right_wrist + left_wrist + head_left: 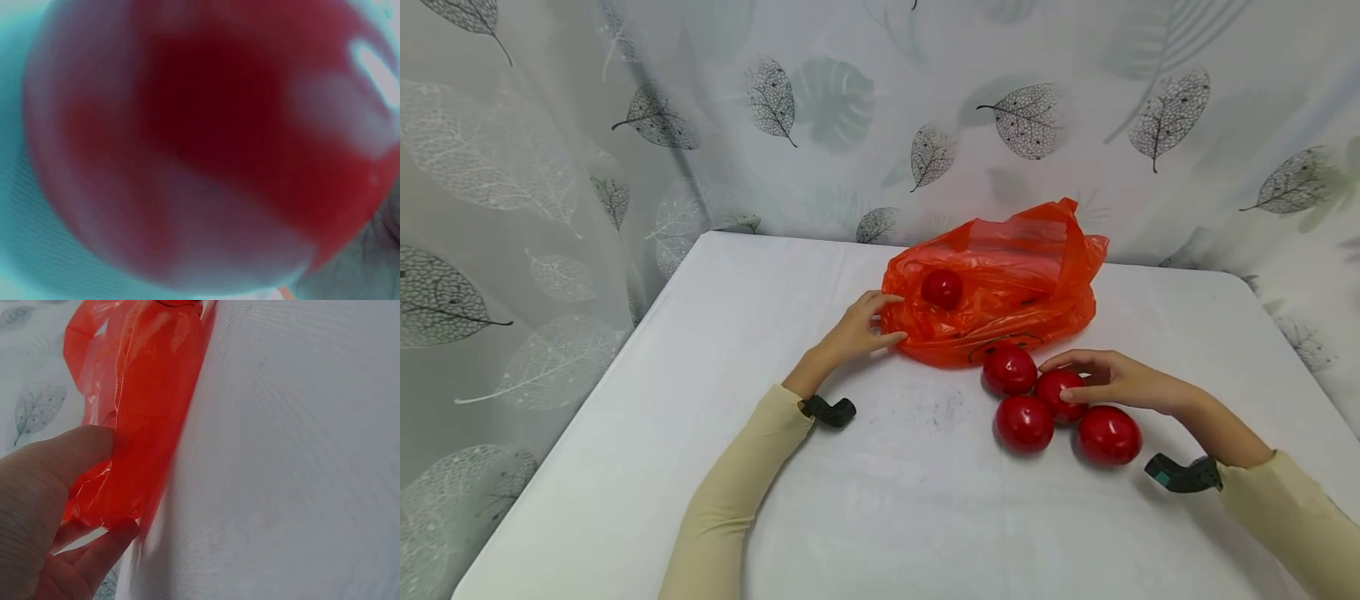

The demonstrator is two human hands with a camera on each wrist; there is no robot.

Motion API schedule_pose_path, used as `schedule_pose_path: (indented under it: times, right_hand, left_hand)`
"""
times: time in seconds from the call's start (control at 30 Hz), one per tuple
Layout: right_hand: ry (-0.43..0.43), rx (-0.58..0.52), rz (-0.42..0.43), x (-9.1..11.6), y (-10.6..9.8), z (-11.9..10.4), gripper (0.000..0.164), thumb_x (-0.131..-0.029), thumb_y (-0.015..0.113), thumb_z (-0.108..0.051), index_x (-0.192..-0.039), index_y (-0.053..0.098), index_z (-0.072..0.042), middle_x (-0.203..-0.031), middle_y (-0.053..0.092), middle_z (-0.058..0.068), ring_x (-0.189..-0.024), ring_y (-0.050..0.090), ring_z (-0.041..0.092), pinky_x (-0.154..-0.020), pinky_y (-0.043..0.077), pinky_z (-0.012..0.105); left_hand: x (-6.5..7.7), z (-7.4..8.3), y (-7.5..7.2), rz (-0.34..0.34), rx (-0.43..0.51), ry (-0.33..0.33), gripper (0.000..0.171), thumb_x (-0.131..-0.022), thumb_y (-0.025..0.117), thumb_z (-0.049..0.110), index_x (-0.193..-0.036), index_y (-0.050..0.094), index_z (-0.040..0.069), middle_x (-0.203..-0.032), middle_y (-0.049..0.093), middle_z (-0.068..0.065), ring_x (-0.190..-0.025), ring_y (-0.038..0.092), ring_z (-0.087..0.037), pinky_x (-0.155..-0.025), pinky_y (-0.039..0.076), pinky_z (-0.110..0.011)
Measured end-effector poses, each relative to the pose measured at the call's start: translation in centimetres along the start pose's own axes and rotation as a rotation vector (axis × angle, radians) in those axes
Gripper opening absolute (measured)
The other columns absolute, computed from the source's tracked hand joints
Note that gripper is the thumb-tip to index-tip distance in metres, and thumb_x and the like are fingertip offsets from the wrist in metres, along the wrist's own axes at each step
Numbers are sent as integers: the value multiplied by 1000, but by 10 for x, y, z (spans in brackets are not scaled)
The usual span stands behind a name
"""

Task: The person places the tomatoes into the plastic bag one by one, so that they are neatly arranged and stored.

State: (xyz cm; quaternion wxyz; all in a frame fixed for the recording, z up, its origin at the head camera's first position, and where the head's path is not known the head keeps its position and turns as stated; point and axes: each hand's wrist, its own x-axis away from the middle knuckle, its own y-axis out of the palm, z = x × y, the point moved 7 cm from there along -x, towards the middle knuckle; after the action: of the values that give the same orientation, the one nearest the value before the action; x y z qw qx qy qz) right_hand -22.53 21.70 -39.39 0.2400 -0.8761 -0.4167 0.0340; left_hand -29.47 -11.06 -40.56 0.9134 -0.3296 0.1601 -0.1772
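Centrally placed, to the right of the middle of the tabletop (880, 508), the right hand (1116, 383) curls over a round red object (1052, 398), fingers arched across its far side and thumb against its near right side. In the right wrist view that object, smooth and glossy, fills nearly everything, with a strip of the hand at lower right.

The left hand (847, 332) is at the left end of a crumpled, see-through orange-red plastic bag (1060, 321); its thumb and fingers stand well apart, curved around that end, with their tips touching the plastic, as the left wrist view shows up close.

Around the held object sit three more like it: an upper-left ball (1009, 369) just beside it at the bag's near edge, a lower-left ball (1024, 424) and a lower-right ball (1108, 435), all resting on the white tabletop. Another red ball (942, 288) lies in the bag, toward its left end.

Farther out, both arms wear pale yellow sleeves (722, 508), and a small dark device (829, 412) is fixed at each wrist. Behind the tabletop hangs a pale curtain (700, 50) printed with skeletal leaves.
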Motion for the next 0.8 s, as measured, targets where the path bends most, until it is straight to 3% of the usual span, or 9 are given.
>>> schedule_pose_path:
  times: [0.3, 0.8]
  right_hand:
    - [-12, 60, 86, 0, -4, 3, 41, -90, 66, -5, -129, 54, 1, -119, 64, -1, -106, 59, 4, -80, 57, 28]
    - [-22, 85, 134, 0, -10, 6, 42, -88, 68, -5, -128, 56, 1, -117, 67, -2, -104, 62, 4, -81, 56, 25]
  left_hand:
    - [-1, -1, 2, -1, -8, 5, 57, -85, 76, 21, -135, 53, 5, -135, 47, -17, -118, 54, -31, -97, 51, -36]
    - [-1, -2, 1, 7, -24, 3, 57, -85, 76, 21, -135, 53, 5, -135, 48, -16, -118, 55, -30, -100, 49, -38]
